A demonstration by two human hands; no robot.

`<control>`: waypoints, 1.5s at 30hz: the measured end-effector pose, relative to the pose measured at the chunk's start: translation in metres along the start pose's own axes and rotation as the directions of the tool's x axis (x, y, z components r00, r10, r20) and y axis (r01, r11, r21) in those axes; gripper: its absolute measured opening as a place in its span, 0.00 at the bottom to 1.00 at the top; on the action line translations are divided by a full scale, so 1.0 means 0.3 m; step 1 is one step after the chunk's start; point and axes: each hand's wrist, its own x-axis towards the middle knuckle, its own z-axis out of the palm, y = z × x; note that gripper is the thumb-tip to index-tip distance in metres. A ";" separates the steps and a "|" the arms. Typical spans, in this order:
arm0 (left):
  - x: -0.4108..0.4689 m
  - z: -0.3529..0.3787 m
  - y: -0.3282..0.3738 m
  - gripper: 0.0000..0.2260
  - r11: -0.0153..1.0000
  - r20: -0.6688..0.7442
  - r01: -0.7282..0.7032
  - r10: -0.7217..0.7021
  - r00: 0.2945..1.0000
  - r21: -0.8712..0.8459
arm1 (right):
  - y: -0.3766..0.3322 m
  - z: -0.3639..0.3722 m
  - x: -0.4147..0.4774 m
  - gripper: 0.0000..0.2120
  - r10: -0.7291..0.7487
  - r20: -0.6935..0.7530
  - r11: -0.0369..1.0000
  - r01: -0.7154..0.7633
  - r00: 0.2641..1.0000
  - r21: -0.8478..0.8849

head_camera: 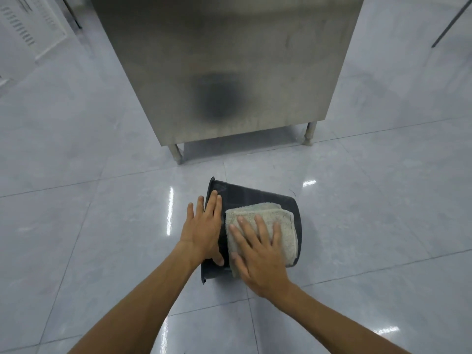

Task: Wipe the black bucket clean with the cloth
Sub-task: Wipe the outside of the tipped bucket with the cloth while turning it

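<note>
The black bucket (255, 196) lies on its side on the tiled floor, its rim pointing left and its base to the right. A folded grey-beige cloth (265, 213) is draped over its upper side. My right hand (258, 254) presses flat on the cloth with fingers spread and straight. My left hand (204, 226) rests flat across the bucket's rim, fingers straight, thumb on the side wall near me. The bucket's inside is hidden from view.
A stainless steel cabinet (224, 67) on short legs stands just beyond the bucket. Glossy pale floor tiles (102, 226) spread all around. A white vented panel (28, 24) lies at the far left, and a thin metal leg (449, 24) slants at the far right.
</note>
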 end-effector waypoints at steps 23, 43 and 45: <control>0.358 -0.211 -0.144 0.63 0.966 0.177 -0.241 0.222 0.959 0.091 | 0.311 -0.049 0.744 0.29 0.255 0.438 0.895 -0.382 0.862 0.230; 0.289 -0.158 -0.090 0.71 0.966 0.117 -0.163 0.141 0.983 0.199 | 0.267 -0.070 0.718 0.29 0.283 0.354 0.932 -0.342 0.891 0.118; 0.301 -0.158 -0.097 0.71 0.962 0.111 -0.171 0.150 0.982 0.212 | 0.270 -0.067 0.724 0.29 0.288 0.346 0.931 -0.346 0.893 0.117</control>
